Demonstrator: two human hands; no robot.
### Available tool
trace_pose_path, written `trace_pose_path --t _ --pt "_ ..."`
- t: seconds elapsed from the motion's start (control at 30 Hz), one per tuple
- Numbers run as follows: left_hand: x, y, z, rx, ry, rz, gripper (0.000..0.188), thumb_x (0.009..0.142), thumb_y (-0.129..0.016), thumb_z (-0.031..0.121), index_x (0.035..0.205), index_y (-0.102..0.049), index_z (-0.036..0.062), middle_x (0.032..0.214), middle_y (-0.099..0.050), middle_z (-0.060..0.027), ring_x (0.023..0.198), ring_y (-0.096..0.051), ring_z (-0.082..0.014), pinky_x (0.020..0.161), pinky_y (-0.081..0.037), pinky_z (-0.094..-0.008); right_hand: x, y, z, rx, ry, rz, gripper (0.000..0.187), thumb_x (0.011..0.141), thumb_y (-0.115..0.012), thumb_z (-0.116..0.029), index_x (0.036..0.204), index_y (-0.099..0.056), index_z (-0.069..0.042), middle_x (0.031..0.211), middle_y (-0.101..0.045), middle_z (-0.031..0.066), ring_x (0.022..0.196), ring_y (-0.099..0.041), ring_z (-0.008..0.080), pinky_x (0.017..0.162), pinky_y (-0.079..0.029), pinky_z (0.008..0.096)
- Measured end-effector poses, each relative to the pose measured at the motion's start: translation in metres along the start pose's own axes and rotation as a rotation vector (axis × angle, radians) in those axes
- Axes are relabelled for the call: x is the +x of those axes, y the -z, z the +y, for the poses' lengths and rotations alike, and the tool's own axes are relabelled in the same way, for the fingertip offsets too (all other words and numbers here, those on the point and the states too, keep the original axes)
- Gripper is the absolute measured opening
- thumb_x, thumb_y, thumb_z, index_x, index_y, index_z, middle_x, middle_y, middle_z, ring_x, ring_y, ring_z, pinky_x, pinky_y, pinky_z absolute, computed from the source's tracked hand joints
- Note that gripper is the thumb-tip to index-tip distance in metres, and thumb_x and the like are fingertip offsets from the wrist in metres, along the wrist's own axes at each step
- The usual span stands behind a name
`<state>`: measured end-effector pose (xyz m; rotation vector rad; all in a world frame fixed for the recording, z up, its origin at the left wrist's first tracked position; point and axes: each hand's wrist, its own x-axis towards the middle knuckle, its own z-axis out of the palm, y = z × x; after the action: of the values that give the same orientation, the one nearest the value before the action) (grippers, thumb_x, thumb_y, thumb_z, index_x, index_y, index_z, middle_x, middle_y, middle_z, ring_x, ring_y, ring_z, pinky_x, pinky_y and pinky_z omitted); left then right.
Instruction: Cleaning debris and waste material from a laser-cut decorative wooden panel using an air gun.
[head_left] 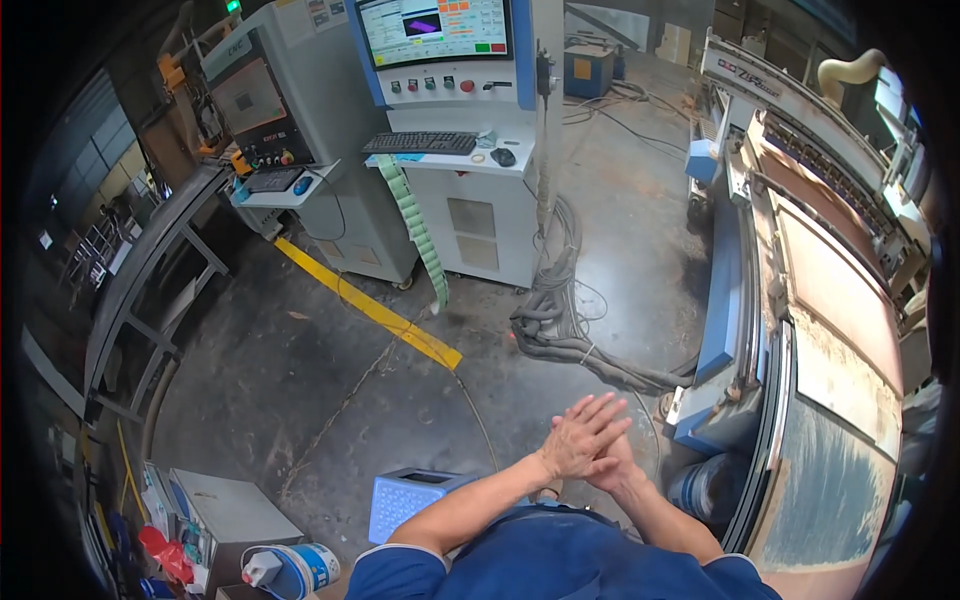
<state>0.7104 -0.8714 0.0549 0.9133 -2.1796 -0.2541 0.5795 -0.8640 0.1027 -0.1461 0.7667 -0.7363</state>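
Observation:
My left hand (574,446) lies across my right hand (622,468) in front of my body, palm against palm. The left fingers are stretched out and slightly apart. Most of the right hand's fingers are hidden under the left; what shows of that hand looks flat and uncurled. No object is visible between them. Below the hands is my dark blue shirt (570,560). A blue plastic stool (410,505) stands on the floor left of my left forearm.
A control cabinet (475,225) with screen and keyboard (424,143) stands ahead, beside a grey machine cabinet (365,235). Thick cables (560,345) lie on the floor. A long machine bed (825,480) runs along the right. A yellow floor strip (370,305) and paint bucket (300,570) are left.

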Motion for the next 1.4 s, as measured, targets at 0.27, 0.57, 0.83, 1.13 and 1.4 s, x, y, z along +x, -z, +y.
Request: trace_pose_path --t 0.27,0.57,0.83,1.13,1.4 --pt "0.03 0.04 -0.166 0.252 0.248 0.207 0.056 0.099 -0.055 0.048 0.138 -0.06 0.0084 0.155 -0.048 -0.0165 0.146 -0.041 -0.0373 0.121 -0.027 -0.0551 0.093 -0.043 -0.058 -0.12 0.114 -0.322 0.055 0.105 -0.055 -0.046 0.149 -0.053 -0.012 0.146 -0.057 0.01 0.137 -0.05 0.0255 0.121 -0.031 0.0481" --pt "0.055 0.056 -0.324 -1.174 1.161 0.007 0.056 0.11 -0.037 0.05 0.14 -0.055 0.0056 0.138 -0.063 -0.0148 0.125 -0.062 -0.0311 0.107 -0.048 -0.0417 0.263 -0.144 -0.088 -0.706 0.624 -0.176 0.041 0.104 -0.056 -0.02 0.141 -0.058 -0.003 0.142 -0.062 0.0163 0.13 -0.06 0.0329 0.11 -0.047 0.0447" --pt "0.119 0.139 -0.399 -2.088 0.793 -0.136 0.066 0.11 -0.03 0.056 0.151 -0.041 0.0048 0.147 -0.053 -0.0154 0.138 -0.052 -0.0293 0.117 -0.041 -0.0435 0.388 -0.251 -0.122 -1.546 1.439 -0.007 0.036 0.098 -0.053 -0.018 0.127 -0.063 0.001 0.132 -0.063 0.0224 0.122 -0.059 0.0421 0.107 -0.046 0.0482" --pt "0.157 0.253 -0.456 -1.798 0.749 -0.1 0.076 0.108 -0.038 0.059 0.161 -0.03 0.0053 0.153 -0.05 -0.019 0.137 -0.054 -0.029 0.107 -0.048 -0.0434 0.458 -0.21 -0.204 -1.508 1.096 0.391 0.042 0.103 -0.055 -0.034 0.129 -0.061 -0.001 0.128 -0.066 0.0225 0.115 -0.064 0.0406 0.099 -0.05 0.0462" --pt "0.172 0.193 -0.521 -1.552 1.12 0.191 0.059 0.111 -0.042 0.047 0.152 -0.043 0.0042 0.148 -0.056 -0.0157 0.134 -0.057 -0.0253 0.107 -0.049 -0.042 0.441 -0.307 -0.183 -0.492 0.799 0.126 0.045 0.104 -0.056 -0.03 0.14 -0.055 -0.003 0.133 -0.064 0.0171 0.121 -0.064 0.0258 0.104 -0.051 0.0405"
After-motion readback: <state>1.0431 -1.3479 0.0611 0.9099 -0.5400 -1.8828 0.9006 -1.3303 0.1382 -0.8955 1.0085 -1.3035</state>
